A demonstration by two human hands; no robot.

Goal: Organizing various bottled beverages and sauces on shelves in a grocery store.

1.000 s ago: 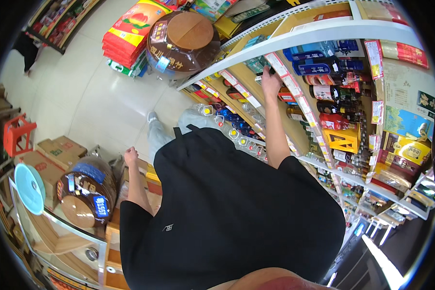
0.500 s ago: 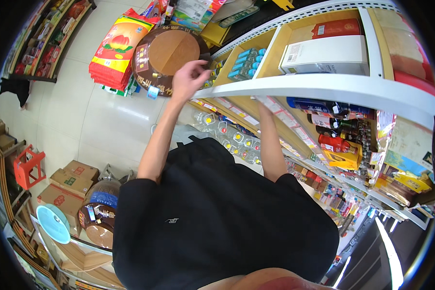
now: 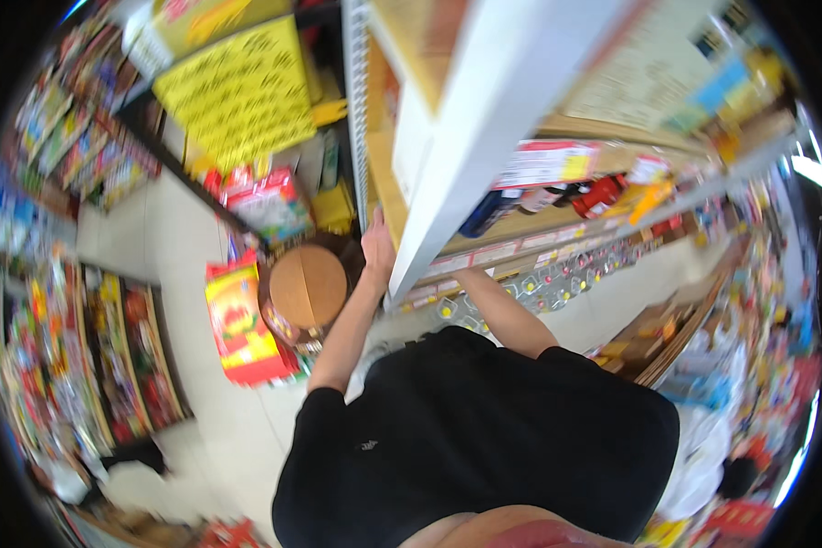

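Observation:
My left hand (image 3: 377, 245) reaches to the end of the wooden shelf unit (image 3: 385, 164), against its side, just right of a big brown round jar with a tan lid (image 3: 308, 286). Its fingers are smeared by motion and partly behind the shelf edge, so what they touch cannot be made out. My right forearm (image 3: 502, 313) runs in under the white shelf edge (image 3: 484, 119), which hides the right hand. On the lower shelf near it lie dark bottles (image 3: 490, 212) and a red bottle (image 3: 601, 195).
Red and yellow bags (image 3: 247, 320) are stacked beside the jar. A yellow handwritten sign (image 3: 239, 91) hangs at the far left. Clear plastic jugs (image 3: 543, 288) stand low under the shelf. Stocked racks (image 3: 123, 347) line the left, and flattened cardboard (image 3: 658, 338) leans at the right.
The view has swung to the right, with the shelf now closer. My left hand has moved from above the jar to the shelf's end. My right hand stays hidden under the shelf.

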